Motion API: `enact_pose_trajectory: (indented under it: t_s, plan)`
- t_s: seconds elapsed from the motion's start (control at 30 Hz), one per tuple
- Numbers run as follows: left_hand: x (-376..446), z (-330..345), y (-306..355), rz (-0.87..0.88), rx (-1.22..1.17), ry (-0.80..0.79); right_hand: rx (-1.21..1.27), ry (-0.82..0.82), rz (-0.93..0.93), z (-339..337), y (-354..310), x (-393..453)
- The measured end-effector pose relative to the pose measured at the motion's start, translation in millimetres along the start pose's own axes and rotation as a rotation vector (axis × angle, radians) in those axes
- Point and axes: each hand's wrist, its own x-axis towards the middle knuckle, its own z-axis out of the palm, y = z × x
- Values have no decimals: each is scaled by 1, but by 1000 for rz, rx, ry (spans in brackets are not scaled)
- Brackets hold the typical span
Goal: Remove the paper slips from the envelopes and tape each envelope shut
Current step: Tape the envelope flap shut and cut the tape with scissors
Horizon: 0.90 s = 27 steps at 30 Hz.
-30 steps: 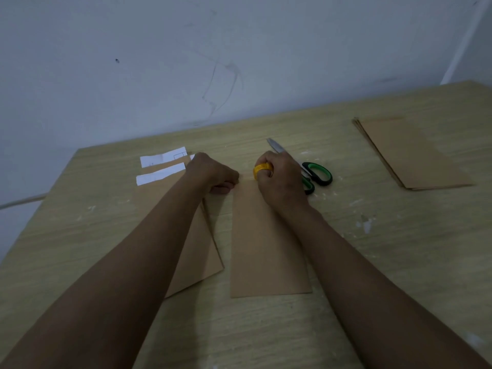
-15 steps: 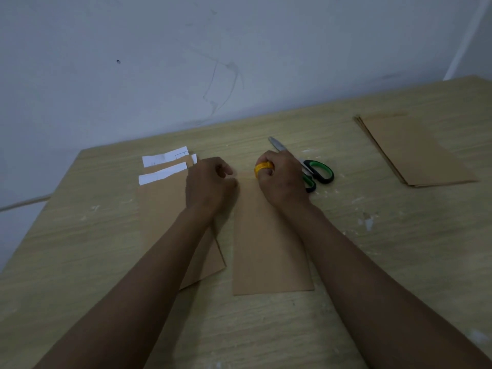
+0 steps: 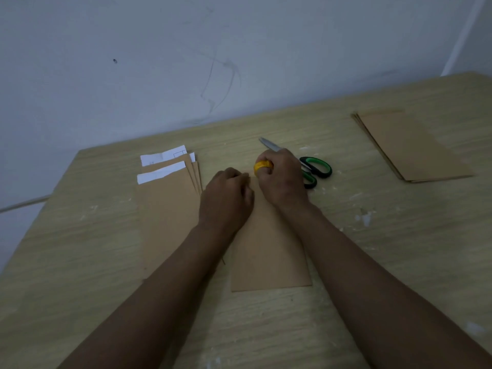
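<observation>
A brown envelope [image 3: 269, 251] lies lengthwise in front of me on the wooden table [image 3: 399, 249]. My right hand [image 3: 282, 179] grips a small yellow tape roll [image 3: 263, 166] at the envelope's far end. My left hand [image 3: 226, 198] rests with curled fingers on the same end, just left of the roll; what its fingertips touch is hidden. To the left lies a stack of brown envelopes [image 3: 170, 209] with white paper slips [image 3: 162, 166] sticking out of their far ends.
Green-handled scissors [image 3: 315, 169] lie just behind my right hand, blades pointing far left. A second stack of brown envelopes [image 3: 410, 147] without slips sits at the far right. A pale wall runs close behind the table's far edge.
My left hand has slid right from the left stack onto the far end of the middle envelope, close to the tape roll. My right hand has stayed in place.
</observation>
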Motion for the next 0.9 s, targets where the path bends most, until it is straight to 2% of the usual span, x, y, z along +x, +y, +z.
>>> enact_pose_trajectory:
  t_s: [0.13,0.67,0.9]
  plan:
    - [1,0,0,-18,34,-30,-26,68,46,-7,4,0]
    - [0,2,10,-43,112,-8,-35,-2,25,-8,8,-2]
    - [7,8,10,-21,165,-50,-50,5,23,-9,7,-2]
